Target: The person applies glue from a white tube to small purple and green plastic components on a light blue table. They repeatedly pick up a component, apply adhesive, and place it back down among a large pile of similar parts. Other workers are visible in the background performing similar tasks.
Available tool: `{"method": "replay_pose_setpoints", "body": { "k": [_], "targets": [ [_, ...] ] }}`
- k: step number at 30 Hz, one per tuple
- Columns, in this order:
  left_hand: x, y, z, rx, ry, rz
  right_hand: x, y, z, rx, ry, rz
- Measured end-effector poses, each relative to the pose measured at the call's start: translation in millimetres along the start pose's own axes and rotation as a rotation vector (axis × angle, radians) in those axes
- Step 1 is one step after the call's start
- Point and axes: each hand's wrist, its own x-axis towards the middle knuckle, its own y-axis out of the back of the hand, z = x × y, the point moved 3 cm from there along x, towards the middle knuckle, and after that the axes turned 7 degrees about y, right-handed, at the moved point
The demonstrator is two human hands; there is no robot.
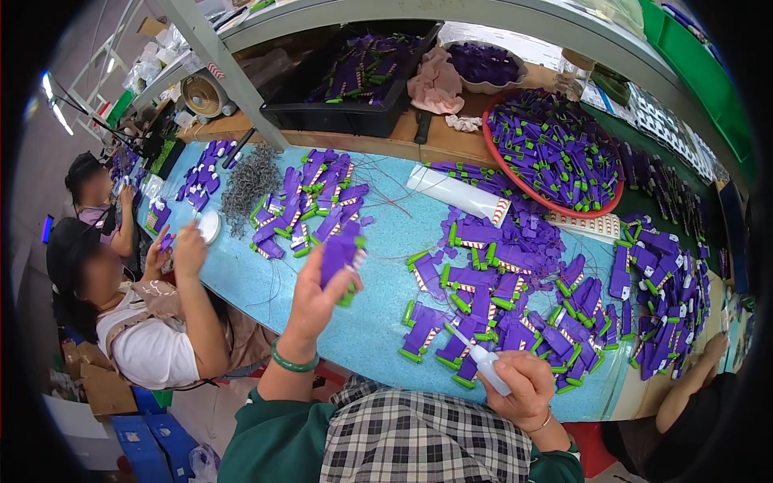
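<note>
My left hand is closed on a purple plastic piece with green ends, raised above the blue table. In my right hand is a small white squeeze bottle, its thin nozzle pointing up and left over the pile. Several purple-and-green pieces with red-and-white striped strips lie around the bottle's tip. Behind them is a heap of flat purple parts. More striped pieces are spread beyond my left hand.
A red basket full of purple-and-green parts stands at the back right, near a black crate. Grey metal bits are heaped at the back left. White rolled sheet lies mid-table. Co-workers sit at left; another person's arm is at right.
</note>
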Motion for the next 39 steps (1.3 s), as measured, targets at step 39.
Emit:
{"method": "replay_pose_setpoints", "body": {
  "k": [39],
  "targets": [
    [-41,-75,-57,-0.422,0.264,-0.470,16,-14,-3,-0.008,-0.008,-0.031]
  ]
}}
